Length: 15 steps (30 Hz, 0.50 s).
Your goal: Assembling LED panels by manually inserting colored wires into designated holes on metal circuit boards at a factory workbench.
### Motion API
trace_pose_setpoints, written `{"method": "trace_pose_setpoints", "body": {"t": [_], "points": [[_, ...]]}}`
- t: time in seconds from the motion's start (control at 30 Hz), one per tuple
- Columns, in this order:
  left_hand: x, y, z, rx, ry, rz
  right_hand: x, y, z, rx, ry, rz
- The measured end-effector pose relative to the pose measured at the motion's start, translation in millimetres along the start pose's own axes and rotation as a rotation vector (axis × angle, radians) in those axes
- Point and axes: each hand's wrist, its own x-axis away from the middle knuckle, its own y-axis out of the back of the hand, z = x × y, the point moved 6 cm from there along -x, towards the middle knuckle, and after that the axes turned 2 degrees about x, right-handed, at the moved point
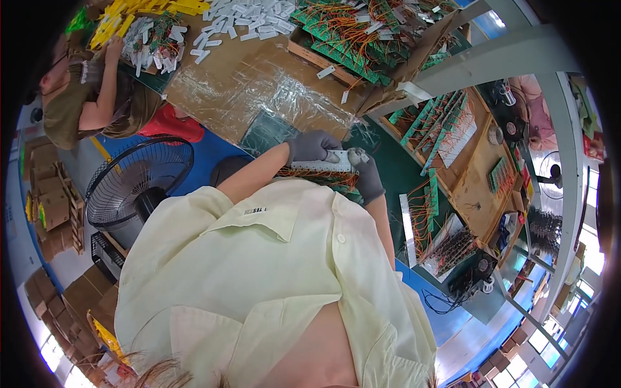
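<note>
Close in front of my chest is a white circuit board panel (317, 166) with small dark marks along it. Orange wires and a bit of green hang below its lower edge. My left hand (315, 146), in a grey glove, is closed on the panel's upper edge. At the panel's right end my right hand (369, 179), gloved the same way, grips it with the thumb and fingers bent around the corner. What lies under the panel is mostly hidden by my shirt.
Ahead lies a plastic-covered cardboard sheet (226, 84) with white pieces (252, 18) beyond. A box of wired green boards (349, 48) stands ahead right, under a grey frame (491, 61). A fan (139, 181) and a seated co-worker (97, 103) are at left.
</note>
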Motion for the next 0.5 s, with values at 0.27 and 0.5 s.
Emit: {"method": "trace_pose_setpoints", "body": {"t": [0.27, 0.5], "points": [[-7, -5, -1, -0.65, 0.364, -0.362, 12, -37, 27, 1.471, 0.64, -0.482], [-3, -8, -2, -0.135, 0.002, -0.241, -5, 11, -17, -0.031, -0.007, -0.084]]}}
